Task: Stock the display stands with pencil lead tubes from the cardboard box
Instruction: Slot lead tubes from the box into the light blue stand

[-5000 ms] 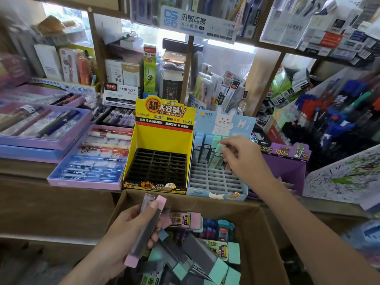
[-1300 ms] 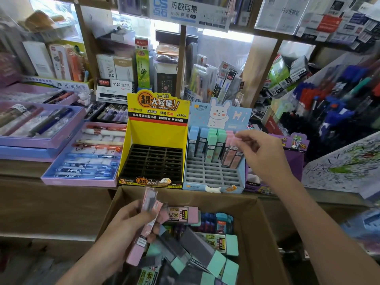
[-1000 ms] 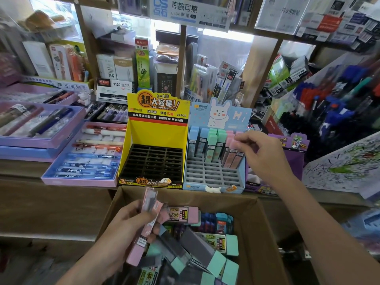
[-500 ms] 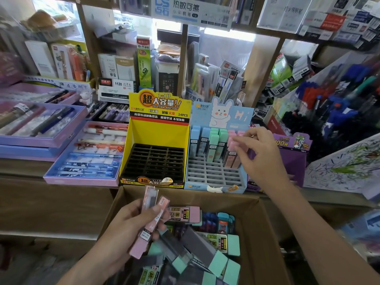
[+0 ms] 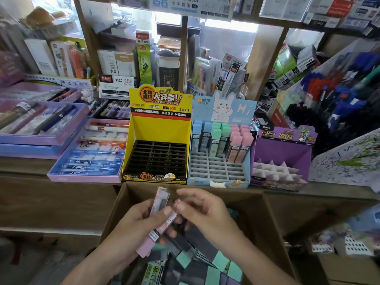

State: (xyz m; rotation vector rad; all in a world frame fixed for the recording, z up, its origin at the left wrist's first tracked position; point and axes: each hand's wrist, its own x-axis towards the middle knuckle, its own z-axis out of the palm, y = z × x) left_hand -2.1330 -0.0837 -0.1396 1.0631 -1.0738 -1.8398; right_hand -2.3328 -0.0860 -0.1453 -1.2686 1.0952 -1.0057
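Observation:
Over the open cardboard box (image 5: pixel 265 219), my left hand (image 5: pixel 133 229) grips two pink-capped pencil lead tubes (image 5: pixel 158 221). My right hand (image 5: pixel 205 210) has come up against them, its fingertips pinching the upper end of the front tube. Inside the box lie several more tubes with mint and pink caps (image 5: pixel 213 270). On the shelf behind, the blue bunny display stand (image 5: pixel 220 171) holds blue, mint and pink tubes in its back rows (image 5: pixel 222 138). The yellow display stand (image 5: pixel 158 157) beside it has a bare black grid.
A purple display box (image 5: pixel 285 153) with white dividers sits to the right of the blue stand. Trays of pens (image 5: pixel 90 155) fill the shelf on the left. Racks of markers (image 5: pixel 339 95) stand at the right, and packaged stationery crowds the shelf behind.
My right hand left the pink tubes in the blue stand and dropped back over the box to meet my left hand's tubes. The blue stand now shows more pink tubes than five seconds ago.

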